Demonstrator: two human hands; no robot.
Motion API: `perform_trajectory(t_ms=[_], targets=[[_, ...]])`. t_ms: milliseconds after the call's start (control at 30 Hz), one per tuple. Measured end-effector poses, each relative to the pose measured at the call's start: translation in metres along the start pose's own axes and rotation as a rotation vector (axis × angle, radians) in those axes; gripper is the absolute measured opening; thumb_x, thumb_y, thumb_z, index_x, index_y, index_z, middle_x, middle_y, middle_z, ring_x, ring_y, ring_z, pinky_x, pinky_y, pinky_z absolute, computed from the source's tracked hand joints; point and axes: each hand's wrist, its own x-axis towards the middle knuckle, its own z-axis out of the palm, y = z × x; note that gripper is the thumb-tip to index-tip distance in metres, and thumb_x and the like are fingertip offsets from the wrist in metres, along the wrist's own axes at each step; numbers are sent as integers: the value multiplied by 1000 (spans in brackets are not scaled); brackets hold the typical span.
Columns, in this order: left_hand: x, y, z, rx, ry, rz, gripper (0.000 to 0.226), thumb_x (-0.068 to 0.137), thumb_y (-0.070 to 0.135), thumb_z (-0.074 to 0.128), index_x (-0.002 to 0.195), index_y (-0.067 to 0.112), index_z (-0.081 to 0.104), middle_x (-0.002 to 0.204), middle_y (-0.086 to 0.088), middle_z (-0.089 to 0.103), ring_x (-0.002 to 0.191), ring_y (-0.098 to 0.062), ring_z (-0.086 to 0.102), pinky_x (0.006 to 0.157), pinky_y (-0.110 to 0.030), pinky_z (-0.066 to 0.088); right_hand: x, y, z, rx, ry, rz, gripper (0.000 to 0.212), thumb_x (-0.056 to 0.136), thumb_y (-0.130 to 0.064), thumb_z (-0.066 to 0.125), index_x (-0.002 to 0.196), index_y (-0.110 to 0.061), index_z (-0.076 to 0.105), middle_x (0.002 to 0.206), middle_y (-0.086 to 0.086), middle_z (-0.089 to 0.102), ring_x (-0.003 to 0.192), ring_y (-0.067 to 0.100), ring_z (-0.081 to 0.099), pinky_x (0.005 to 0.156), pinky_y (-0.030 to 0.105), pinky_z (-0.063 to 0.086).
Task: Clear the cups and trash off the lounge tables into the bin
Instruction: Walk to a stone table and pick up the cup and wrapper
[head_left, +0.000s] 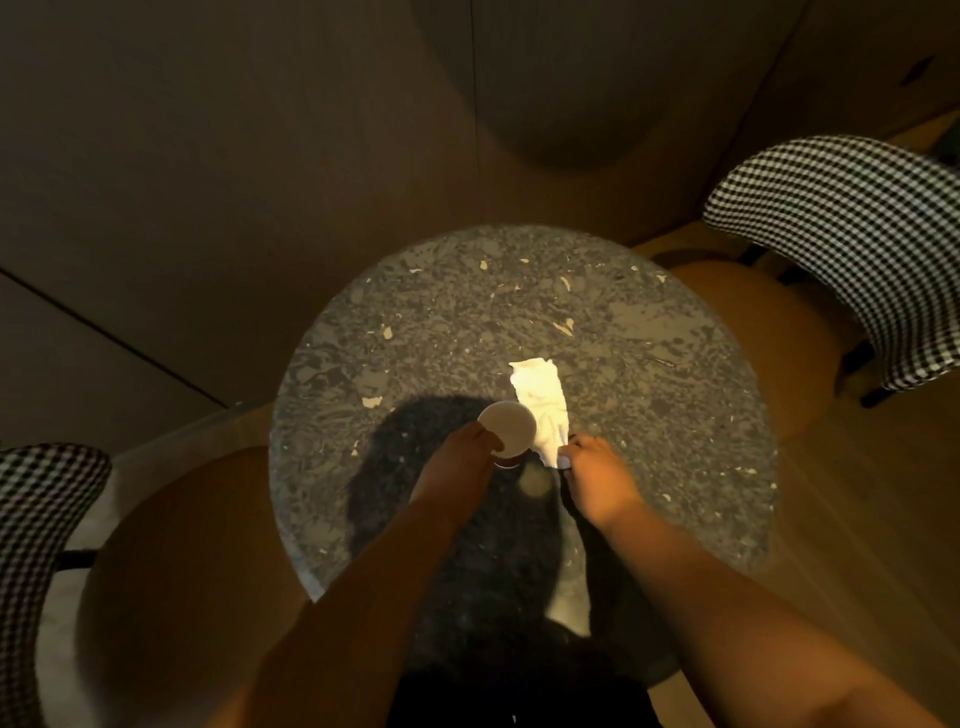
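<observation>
**Cup and napkin in hand at the round counter**

Our left hand (462, 462) grips the lidded cup (506, 428) near the middle of the speckled counter (519, 291). Our right hand (597, 478) pinches the near end of the white napkin (540, 402), which lies against the cup. Around us stand a checkered chair (857, 249) at far right and another chair (31, 519) at left.

Cup (506, 428), white lid on top, upright near the middle of the bench (467, 312), left hand (460, 462) gripping its side. Just right of it a crumpled white napkin (540, 397) lies stretched out, its near end pinched by the right hand (597, 483).
</observation>
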Motion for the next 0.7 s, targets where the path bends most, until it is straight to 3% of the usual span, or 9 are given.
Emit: perform_trajectory(t_ms=[167, 267, 500, 600, 700], targets=[[-1, 8, -11, 8, 33, 111, 33, 93, 27, 52, 121, 11, 58, 127, -11, 55, 117, -25, 50, 101, -34, 36, -16, 2, -10, 185, 207, 41, 11, 84, -5, 58, 91, -5, 65, 104, 12, 59, 102, 29, 52, 86, 32, 40], [-2, 20, -19, -11, 112, 251, 19, 90, 14, 57, 103, 5, 67, 112, -16, 61, 106, -30, 55, 90, -36, 41, -30, 6, -34, 245, 361, 66, 16, 82, -7, 65, 97, -6, 69, 99, 11, 62, 98, 27, 55, 84, 32, 41], [-25, 84, -19, -22, 239, 538, 20, 90, 14, 56, 108, 10, 64, 110, -6, 59, 106, -21, 52, 89, -31, 41, -129, 30, -91, 341, 733, 201, 6, 81, -7, 69, 86, -10, 69, 86, 3, 63, 83, 20, 59, 68, 18, 35], [-61, 131, -9, -75, 263, 710, 17, 87, 11, 58, 103, 10, 65, 104, -6, 60, 102, -22, 53, 84, -32, 43, -207, 39, -98, 336, 906, 290, 11, 83, -11, 67, 91, -18, 66, 88, -5, 60, 82, 12, 57, 70, 21, 41], [-118, 186, 16, -99, 197, 879, 15, 87, 11, 58, 101, 11, 65, 104, -5, 60, 101, -22, 52, 82, -35, 44, -307, 47, -88, 324, 1042, 436, 25, 84, -17, 65, 109, -23, 63, 97, -10, 60, 86, 6, 57, 75, 21, 47]])
